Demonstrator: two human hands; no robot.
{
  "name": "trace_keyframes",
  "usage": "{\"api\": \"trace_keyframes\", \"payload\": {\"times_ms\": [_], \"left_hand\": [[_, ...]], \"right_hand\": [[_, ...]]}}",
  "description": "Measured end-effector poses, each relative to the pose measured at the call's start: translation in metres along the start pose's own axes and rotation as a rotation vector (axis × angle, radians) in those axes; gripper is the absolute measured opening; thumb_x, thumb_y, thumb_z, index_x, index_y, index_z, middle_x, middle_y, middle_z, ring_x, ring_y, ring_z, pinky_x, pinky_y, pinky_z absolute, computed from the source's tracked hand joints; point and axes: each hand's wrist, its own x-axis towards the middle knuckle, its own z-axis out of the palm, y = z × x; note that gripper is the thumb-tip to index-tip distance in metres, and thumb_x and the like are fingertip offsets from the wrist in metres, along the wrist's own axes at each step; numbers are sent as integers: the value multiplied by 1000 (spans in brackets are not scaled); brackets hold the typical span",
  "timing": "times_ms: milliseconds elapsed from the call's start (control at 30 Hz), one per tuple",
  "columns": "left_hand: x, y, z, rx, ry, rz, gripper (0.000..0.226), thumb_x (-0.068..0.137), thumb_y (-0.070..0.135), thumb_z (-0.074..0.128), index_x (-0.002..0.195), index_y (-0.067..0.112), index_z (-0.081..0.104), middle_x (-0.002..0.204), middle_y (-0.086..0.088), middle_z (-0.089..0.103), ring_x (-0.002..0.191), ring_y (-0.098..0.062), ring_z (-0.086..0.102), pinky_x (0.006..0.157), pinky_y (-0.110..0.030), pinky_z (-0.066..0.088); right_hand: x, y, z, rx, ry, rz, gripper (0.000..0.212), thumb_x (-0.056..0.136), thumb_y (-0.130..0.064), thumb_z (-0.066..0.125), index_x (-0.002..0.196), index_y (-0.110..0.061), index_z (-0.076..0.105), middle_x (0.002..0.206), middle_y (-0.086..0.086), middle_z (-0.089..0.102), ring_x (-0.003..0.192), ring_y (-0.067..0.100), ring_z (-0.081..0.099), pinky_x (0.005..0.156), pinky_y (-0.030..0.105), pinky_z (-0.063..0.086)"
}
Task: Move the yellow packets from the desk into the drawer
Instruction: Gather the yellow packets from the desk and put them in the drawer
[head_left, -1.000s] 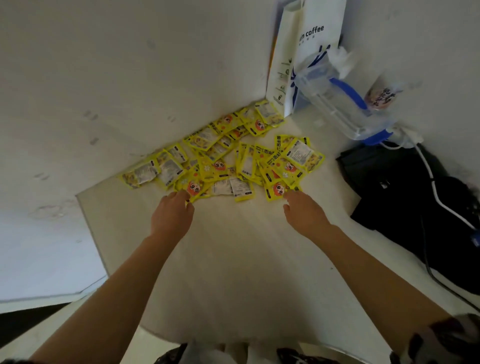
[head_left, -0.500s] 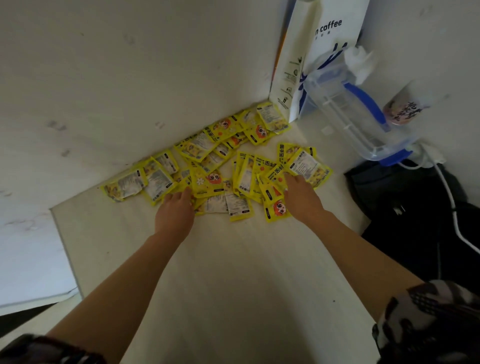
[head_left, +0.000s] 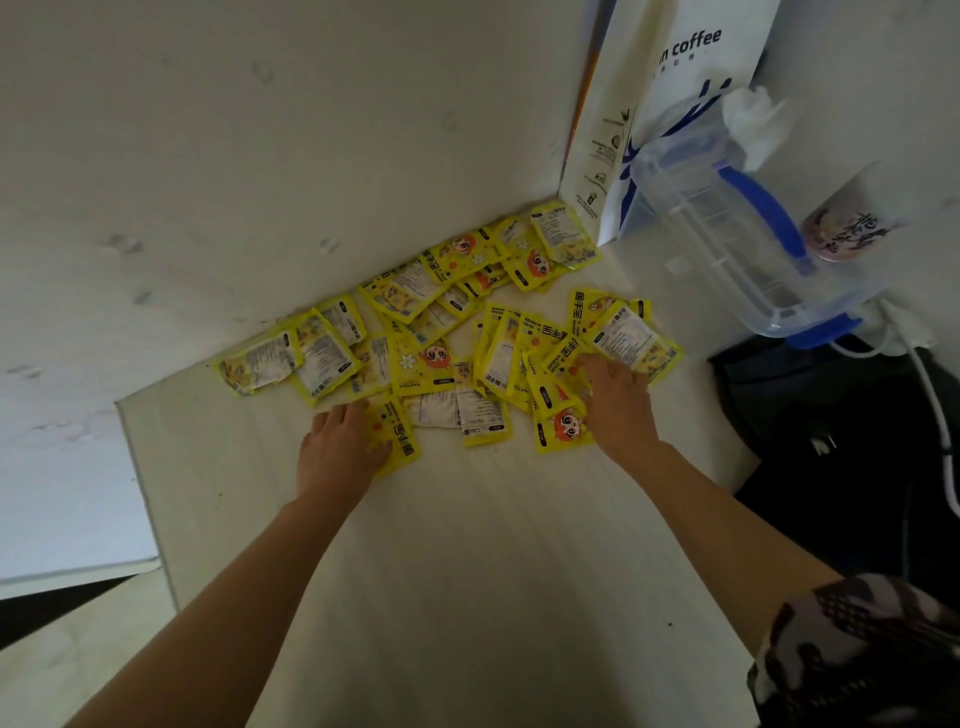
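Several yellow packets (head_left: 426, 358) lie scattered on the pale desk (head_left: 467, 561), in a band along the white wall into the far corner. My left hand (head_left: 337, 447) rests at the near left edge of the pile, thumb and fingers closed on one yellow packet (head_left: 397, 434) that sticks out to its right. My right hand (head_left: 618, 405) lies on the right part of the pile, fingers curled into a bunch of overlapping packets (head_left: 561, 358). A packet with a cartoon face (head_left: 563, 423) sits beside its thumb. No drawer is in view.
A white paper coffee bag (head_left: 675, 104) stands in the far corner. A clear plastic container with a blue handle (head_left: 727, 244) and a printed cup (head_left: 841, 223) are at the right. A black bag (head_left: 841, 441) and white cable (head_left: 930, 395) lie on the right side.
Both hands have reached forward into the pile. The left hand has drawn one packet toward me; the right has slid further onto the right-hand packets and bunched them.
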Motion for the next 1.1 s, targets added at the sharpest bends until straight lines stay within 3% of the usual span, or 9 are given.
{"api": "trace_keyframes", "payload": {"times_ms": [233, 400, 500, 600, 700, 833, 967, 1100], "left_hand": [[-15, -4, 2, -56, 27, -58, 58, 82, 31, 70, 132, 13, 50, 124, -11, 48, 111, -35, 53, 90, -43, 44], [-16, 3, -1, -213, 34, -177, 60, 76, 27, 76, 128, 11, 51, 120, -11, 48, 101, -35, 58, 80, -41, 51], [-7, 7, -10, -254, 2, -230, 43, 74, 35, 78, 105, 11, 60, 92, -5, 63, 89, -29, 62, 66, -31, 47], [6, 12, -20, -401, 21, -304, 37, 72, 40, 79, 81, 11, 59, 75, -5, 62, 78, -30, 63, 64, -37, 53], [22, 22, -30, -551, 52, -332, 36, 70, 41, 81, 84, 13, 65, 80, -10, 69, 78, -31, 67, 70, -44, 57], [47, 50, -37, -766, 53, -326, 24, 74, 29, 80, 84, 14, 64, 82, -3, 69, 80, -25, 68, 59, -36, 54], [72, 73, -35, -770, 85, -367, 25, 85, 30, 68, 91, 8, 58, 87, -9, 62, 86, -32, 62, 70, -44, 52], [84, 80, -27, -689, 69, -399, 27, 90, 26, 60, 98, 1, 56, 85, -14, 57, 77, -29, 53, 62, -37, 44]], "right_hand": [[-13, -3, -12, 128, 21, 77, 71, 82, -22, 72, 141, -12, 33, 128, 20, 40, 114, 38, 44, 96, 47, 42], [-15, 1, -14, 170, 0, 4, 46, 84, -20, 69, 119, -2, 46, 120, 18, 38, 94, 37, 55, 82, 48, 52], [-9, 7, -21, 215, 37, 14, 46, 87, -13, 66, 124, -1, 43, 123, 20, 38, 95, 37, 55, 79, 46, 52], [5, 16, -33, 240, 86, 38, 46, 89, -9, 62, 128, 0, 40, 124, 24, 42, 101, 41, 53, 82, 50, 50], [20, 27, -45, 222, 90, 68, 41, 90, -11, 60, 125, 1, 41, 120, 24, 48, 106, 41, 50, 85, 51, 47], [36, 35, -53, 165, 50, 88, 38, 91, -13, 59, 120, 3, 41, 118, 26, 50, 105, 44, 51, 84, 50, 44], [49, 36, -50, 68, 7, 85, 38, 92, -14, 55, 123, 3, 41, 119, 26, 49, 104, 43, 48, 83, 44, 40], [55, 37, -44, 21, -6, 84, 37, 92, -10, 53, 126, 3, 44, 123, 27, 44, 106, 43, 44, 87, 42, 36]]}}
